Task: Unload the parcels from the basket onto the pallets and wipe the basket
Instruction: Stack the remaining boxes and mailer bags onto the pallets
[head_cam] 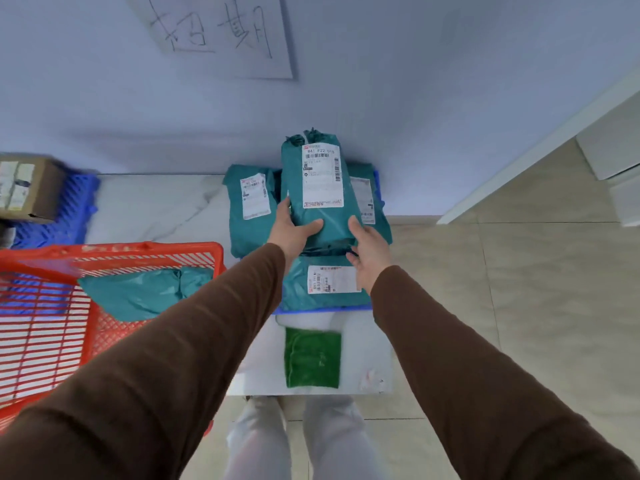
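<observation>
1. Nearest the camera, the person's pale trousers (263,441) stand on the tiled floor (519,289), and two brown sleeves reach forward.
2. A folded green cloth (312,358) lies on a white slab (367,344) just in front of the feet.
3. To the left, the red basket (45,327) holds one teal parcel in the basket (138,292) against its far right corner.
4. Beyond the cloth, a blue pallet (322,309) carries teal parcels; the front parcel (325,285) lies flat with its white label up.
5. The left hand (294,233) grips the top parcel (318,188) at its near left edge, thumb laid across its face.
6. The right hand (369,254) rests against the near right side of that parcel with fingers spread fairly wide; whether they curl under it cannot be told.
7. The top parcel rests on the stack, label up, pointing toward the wall.
8. A left parcel (249,206) and a right parcel (367,199) lie beside it.
9. Far left, a cardboard box (27,187) sits on a second blue pallet (65,216).
10. A sheet with handwritten characters (221,32) hangs on the wall (415,81).
</observation>
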### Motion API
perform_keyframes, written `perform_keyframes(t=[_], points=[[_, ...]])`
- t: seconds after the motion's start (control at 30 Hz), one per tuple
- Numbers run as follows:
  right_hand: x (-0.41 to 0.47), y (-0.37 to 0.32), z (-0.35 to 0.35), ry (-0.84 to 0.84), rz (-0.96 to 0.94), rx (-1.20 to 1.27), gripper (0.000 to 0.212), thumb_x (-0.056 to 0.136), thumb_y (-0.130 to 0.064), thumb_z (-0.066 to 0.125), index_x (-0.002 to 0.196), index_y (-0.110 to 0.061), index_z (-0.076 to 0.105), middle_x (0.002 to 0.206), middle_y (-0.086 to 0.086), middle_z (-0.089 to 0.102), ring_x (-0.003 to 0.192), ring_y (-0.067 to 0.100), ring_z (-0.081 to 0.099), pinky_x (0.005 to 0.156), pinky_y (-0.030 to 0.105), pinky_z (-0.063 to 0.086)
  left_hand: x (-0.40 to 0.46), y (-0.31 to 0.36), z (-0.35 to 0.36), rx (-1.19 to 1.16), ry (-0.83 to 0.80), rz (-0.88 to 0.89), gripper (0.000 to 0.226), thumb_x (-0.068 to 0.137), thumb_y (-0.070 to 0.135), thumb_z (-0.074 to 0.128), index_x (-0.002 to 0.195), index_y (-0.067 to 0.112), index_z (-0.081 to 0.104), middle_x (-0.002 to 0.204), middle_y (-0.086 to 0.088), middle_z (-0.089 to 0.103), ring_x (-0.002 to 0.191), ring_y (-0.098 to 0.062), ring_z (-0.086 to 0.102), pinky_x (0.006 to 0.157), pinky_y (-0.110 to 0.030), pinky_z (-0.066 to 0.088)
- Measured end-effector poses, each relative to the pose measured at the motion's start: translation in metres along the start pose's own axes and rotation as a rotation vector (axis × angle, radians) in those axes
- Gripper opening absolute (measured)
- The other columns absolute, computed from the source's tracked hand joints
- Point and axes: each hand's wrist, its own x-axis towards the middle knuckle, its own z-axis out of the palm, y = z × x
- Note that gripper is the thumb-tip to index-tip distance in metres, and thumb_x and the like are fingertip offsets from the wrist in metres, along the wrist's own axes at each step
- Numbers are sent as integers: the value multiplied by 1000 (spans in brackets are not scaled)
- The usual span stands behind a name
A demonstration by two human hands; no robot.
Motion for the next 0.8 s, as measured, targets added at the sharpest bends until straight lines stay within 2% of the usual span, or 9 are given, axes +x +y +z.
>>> perform_keyframes(t=[0.1,0.17,0.27,0.37,0.5,0.6,0.7,0.77,0.8], points=[[24,-4,-4,7,-37,-40,11,94,-35,66,96,-25,62,101,-7,66,90,10,61,88,27,51,23,-3,12,58,2,19,89,90,8,73,158,26,19,134,-7,60,113,-22,65,98,-41,56],[42,-1,-7,20,-53,-69,16,94,-34,66,104,-22,63,108,-3,68,91,11,63,82,25,53,37,-8,16,84,1,25,90,91,6,71,159,32,18,134,-8,60,114,-22,66,98,-42,56],[66,5,-9,42,-72,-96,19,94,-32,67,109,-20,63,111,0,68,91,13,63,79,27,53,55,-19,22,126,-6,31,90,91,6,70,158,38,19,145,-5,54,122,-23,62,103,-43,53],[86,12,-13,54,-53,-113,16,95,-30,66,108,-21,62,108,-1,67,88,13,63,73,25,54,70,-32,28,190,1,37,87,91,7,70,158,36,23,155,-1,45,132,-22,54,109,-43,48],[107,20,-16,87,-1,-144,26,95,-31,66,113,-14,62,108,2,65,92,19,62,65,23,52,82,-43,37,264,26,21,83,94,3,65,159,31,24,156,-1,43,135,-21,49,113,-34,42],[119,25,-17,88,28,-189,30,94,-33,66,114,-12,62,108,6,64,91,21,60,72,30,56,92,-49,37,335,41,11,83,94,5,66,159,34,24,155,-2,45,133,-22,50,113,-37,43],[124,27,-17,81,61,-230,24,95,-33,65,108,-14,60,94,4,59,82,18,52,90,43,55,96,-52,37,433,79,-11,85,92,11,69,159,37,23,152,-8,44,132,-27,51,112,-42,44],[121,27,-16,97,63,-255,25,94,-35,65,107,-14,58,88,1,58,81,18,52,94,44,53,92,-52,37,480,87,-23,84,93,15,69,159,37,23,152,-11,39,132,-30,48,113,-40,42],[116,25,-15,112,52,-281,32,90,-40,67,109,-14,59,91,1,61,84,20,55,94,44,52,89,-50,36,486,85,-27,82,94,17,68,159,37,22,152,-12,36,132,-30,48,113,-39,41]])
